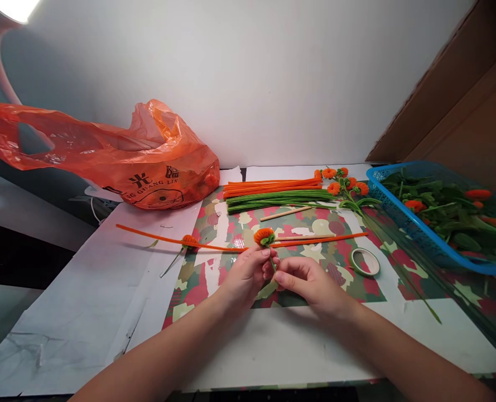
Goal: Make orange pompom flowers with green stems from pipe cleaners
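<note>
My left hand (248, 274) pinches the stem just under a small orange pipe-cleaner flower (264, 237) with a green base, holding it upright over the patterned mat (327, 262). My right hand (306, 281) is closed in a pinch on the lower part of the same green stem, right beside the left. Behind the hands a long orange pipe cleaner (318, 240) lies across the mat. Another orange flower on a thin stem (189, 242) lies to the left.
A roll of green tape (365, 262) lies right of my hands. Bundles of orange (273, 186) and green pipe cleaners (281, 200), a wooden stick (285, 213) and finished flowers (346, 184) lie at the back. A blue basket (419, 237) of greenery is at right, an orange plastic bag (147, 162) at left.
</note>
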A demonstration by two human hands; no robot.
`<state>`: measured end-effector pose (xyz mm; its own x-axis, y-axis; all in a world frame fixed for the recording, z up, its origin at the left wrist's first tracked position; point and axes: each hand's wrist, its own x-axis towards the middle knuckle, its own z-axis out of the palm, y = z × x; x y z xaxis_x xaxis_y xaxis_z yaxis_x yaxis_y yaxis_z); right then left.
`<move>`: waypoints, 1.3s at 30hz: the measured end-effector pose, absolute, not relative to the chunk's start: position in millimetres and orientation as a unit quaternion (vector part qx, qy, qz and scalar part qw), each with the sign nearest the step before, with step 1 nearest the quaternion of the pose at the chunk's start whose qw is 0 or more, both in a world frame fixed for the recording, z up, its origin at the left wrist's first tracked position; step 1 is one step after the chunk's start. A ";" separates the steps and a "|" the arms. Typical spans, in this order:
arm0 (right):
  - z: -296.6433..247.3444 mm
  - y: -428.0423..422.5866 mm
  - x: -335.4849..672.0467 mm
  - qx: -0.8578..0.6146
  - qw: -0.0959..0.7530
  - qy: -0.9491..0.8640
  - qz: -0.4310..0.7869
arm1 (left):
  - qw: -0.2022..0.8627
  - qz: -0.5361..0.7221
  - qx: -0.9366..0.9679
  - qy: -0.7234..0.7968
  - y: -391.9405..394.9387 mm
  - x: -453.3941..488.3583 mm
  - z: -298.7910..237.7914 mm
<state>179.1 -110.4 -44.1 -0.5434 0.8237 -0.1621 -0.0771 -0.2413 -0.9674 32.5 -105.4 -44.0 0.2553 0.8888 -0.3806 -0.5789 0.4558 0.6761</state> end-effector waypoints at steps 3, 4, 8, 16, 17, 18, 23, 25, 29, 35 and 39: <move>-44.4 -113.3 175.9 -0.384 0.328 -0.569 0.648 | 0.766 0.490 0.192 0.370 -107.9 34.0 -44.6; -44.9 -114.3 175.0 -0.395 0.332 -0.588 0.623 | 0.767 0.491 0.189 0.367 -108.9 34.4 -44.2; -47.1 -116.5 172.5 -0.414 0.353 -0.651 0.529 | 0.763 0.499 0.180 0.371 -112.1 35.4 -40.3; -47.2 -119.0 169.2 -0.411 0.388 -0.718 0.407 | 0.774 0.498 0.164 0.354 -113.4 34.7 -36.7; -47.1 -119.4 169.6 -0.411 0.395 -0.722 0.393 | 0.774 0.498 0.171 0.352 -113.6 34.2 -36.9; -47.1 -119.7 170.1 -0.412 0.405 -0.724 0.377 | 0.771 0.498 0.181 0.355 -113.8 33.7 -37.2; -47.1 -119.3 172.8 -0.425 0.427 -0.741 0.297 | 0.717 0.499 0.265 0.408 -115.7 30.9 -40.2; -46.8 -118.7 173.3 -0.427 0.421 -0.745 0.291 | 0.695 0.506 0.283 0.426 -115.8 29.8 -42.2; -46.0 -118.1 173.3 -0.427 0.416 -0.744 0.301 | 0.681 0.519 0.292 0.426 -114.4 28.2 -45.1; -48.4 -120.7 171.9 -0.413 0.410 -0.745 0.326 | 0.721 0.498 0.261 0.405 -113.1 27.1 -43.4; -47.4 -119.9 172.9 -0.402 0.408 -0.711 0.407 | 0.728 0.481 0.273 0.406 -110.8 25.2 -42.9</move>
